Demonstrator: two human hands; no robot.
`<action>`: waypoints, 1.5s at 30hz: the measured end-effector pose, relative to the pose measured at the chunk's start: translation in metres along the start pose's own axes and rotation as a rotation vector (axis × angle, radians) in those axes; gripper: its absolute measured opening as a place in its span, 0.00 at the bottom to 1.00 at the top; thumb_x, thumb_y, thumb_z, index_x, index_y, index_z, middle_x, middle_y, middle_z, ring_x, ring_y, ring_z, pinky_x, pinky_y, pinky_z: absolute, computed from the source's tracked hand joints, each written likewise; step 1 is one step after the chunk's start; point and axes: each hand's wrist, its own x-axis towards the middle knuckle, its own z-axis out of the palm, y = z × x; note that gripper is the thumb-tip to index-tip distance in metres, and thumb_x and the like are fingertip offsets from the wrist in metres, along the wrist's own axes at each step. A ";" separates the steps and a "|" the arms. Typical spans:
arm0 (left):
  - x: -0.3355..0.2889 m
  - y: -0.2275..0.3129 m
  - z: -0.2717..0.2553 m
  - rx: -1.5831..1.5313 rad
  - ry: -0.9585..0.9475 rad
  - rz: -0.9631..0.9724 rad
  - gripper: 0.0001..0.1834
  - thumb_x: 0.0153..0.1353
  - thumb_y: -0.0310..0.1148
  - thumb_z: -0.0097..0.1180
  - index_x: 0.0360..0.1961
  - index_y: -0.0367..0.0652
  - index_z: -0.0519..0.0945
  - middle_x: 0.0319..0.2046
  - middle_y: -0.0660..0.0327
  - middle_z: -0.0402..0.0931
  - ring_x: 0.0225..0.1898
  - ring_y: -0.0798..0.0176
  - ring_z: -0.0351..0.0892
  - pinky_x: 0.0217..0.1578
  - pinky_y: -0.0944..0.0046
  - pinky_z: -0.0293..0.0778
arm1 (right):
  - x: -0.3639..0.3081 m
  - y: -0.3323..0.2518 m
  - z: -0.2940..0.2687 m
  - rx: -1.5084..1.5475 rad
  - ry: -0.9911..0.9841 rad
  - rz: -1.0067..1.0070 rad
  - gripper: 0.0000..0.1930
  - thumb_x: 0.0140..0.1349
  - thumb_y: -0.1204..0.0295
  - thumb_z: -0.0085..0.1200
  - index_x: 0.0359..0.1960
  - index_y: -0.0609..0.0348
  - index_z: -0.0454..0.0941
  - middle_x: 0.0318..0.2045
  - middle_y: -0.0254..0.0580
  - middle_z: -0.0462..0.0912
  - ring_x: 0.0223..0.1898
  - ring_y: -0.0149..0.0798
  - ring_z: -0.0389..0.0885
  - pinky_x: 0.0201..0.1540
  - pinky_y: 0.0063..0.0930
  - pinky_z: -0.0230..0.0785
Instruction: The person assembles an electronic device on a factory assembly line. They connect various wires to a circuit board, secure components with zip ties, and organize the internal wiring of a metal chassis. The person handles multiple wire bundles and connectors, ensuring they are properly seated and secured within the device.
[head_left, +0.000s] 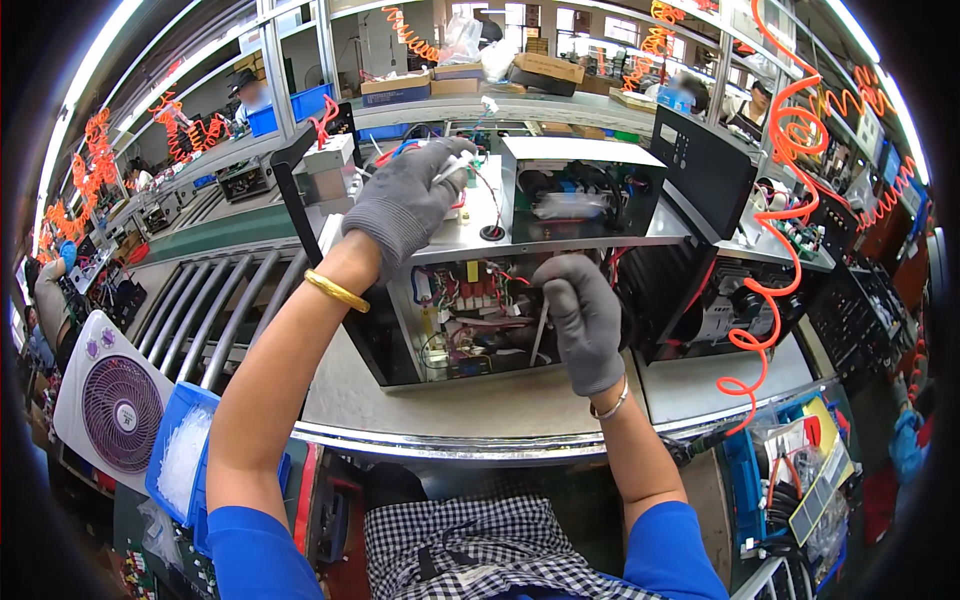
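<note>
An open-sided black machine cabinet (470,376) stands on the bench before me, its lower bay full of wiring (475,300) in several colours. Above its metal deck, my gloved left hand (412,195) is closed around a white wire connector (458,165); red and blue wires show beside the fingers. My right hand (583,322), also in a grey glove, is curled at the right of the open bay. A thin pale strip like a cable tie (540,338) hangs from its fingers. What lies inside the right fist is hidden. A boxed unit (585,190) sits on the deck between the hands.
A second cabinet (715,310) stands close on the right, with a coiled red air hose (765,290) hanging before it. At left are a roller conveyor (205,320), a fan (122,415) and a blue bin (165,440) of white strips. A parts bin (745,490) sits lower right.
</note>
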 end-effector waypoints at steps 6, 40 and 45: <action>0.000 0.006 0.020 0.158 -0.094 0.015 0.15 0.66 0.43 0.53 0.51 0.54 0.81 0.34 0.50 0.82 0.38 0.51 0.82 0.42 0.56 0.74 | 0.004 -0.016 0.004 0.279 0.268 -0.056 0.13 0.74 0.61 0.46 0.42 0.58 0.74 0.33 0.34 0.77 0.30 0.23 0.68 0.34 0.18 0.61; 0.025 0.015 0.016 0.632 -0.576 0.111 0.18 0.61 0.40 0.50 0.52 0.59 0.82 0.46 0.58 0.82 0.49 0.53 0.81 0.51 0.56 0.74 | 0.017 0.068 0.082 0.233 0.245 0.407 0.13 0.64 0.67 0.59 0.40 0.68 0.82 0.26 0.35 0.82 0.27 0.26 0.73 0.32 0.24 0.67; 0.025 0.022 0.019 0.670 -0.568 0.078 0.19 0.60 0.39 0.50 0.52 0.58 0.80 0.48 0.57 0.81 0.50 0.52 0.80 0.51 0.54 0.74 | 0.014 0.072 0.097 0.173 0.368 0.398 0.11 0.64 0.70 0.58 0.41 0.68 0.81 0.31 0.39 0.83 0.31 0.29 0.75 0.37 0.25 0.69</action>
